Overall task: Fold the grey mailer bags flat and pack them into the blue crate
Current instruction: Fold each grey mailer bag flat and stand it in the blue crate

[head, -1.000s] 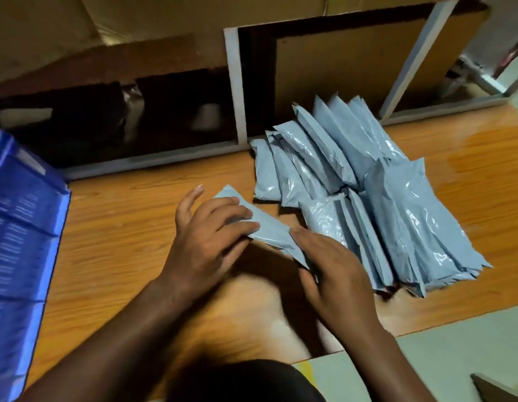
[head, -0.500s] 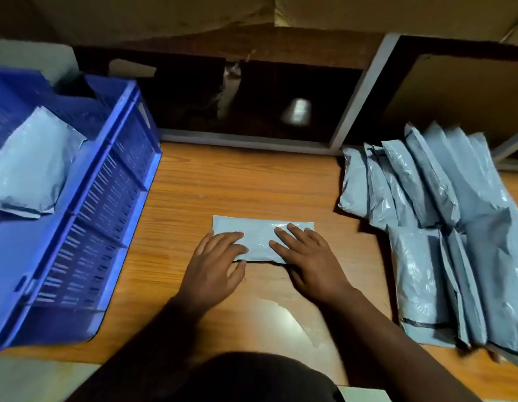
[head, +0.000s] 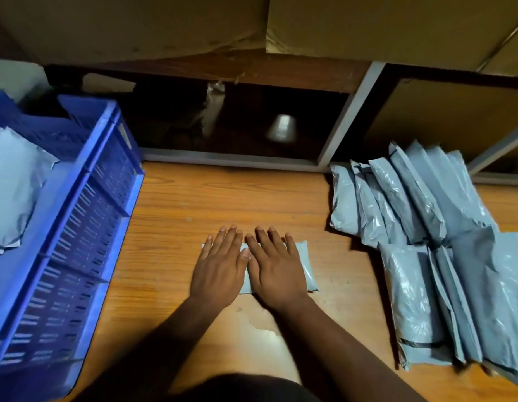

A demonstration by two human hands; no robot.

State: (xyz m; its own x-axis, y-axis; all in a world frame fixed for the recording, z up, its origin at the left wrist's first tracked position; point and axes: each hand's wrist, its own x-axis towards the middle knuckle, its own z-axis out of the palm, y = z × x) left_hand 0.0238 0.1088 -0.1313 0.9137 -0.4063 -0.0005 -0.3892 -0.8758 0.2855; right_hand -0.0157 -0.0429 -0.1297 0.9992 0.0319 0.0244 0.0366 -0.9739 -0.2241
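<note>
A folded grey mailer bag [head: 305,265] lies on the wooden table in front of me. My left hand [head: 220,265] and my right hand [head: 273,265] press flat on top of it, side by side, fingers straight; only its right end and a strip between the hands show. The blue crate [head: 86,227] stands at the left, holding a grey mailer bag [head: 12,187]. A pile of several grey mailer bags [head: 420,242] lies at the right.
The wooden table [head: 176,216] runs between crate and pile. A grey-framed shelf opening [head: 336,132] and cardboard panels rise behind the table's back edge.
Both hands have slid forward onto the folded bag and flattened out over it, fingers now straight. The camera view has tipped closer to the table.
</note>
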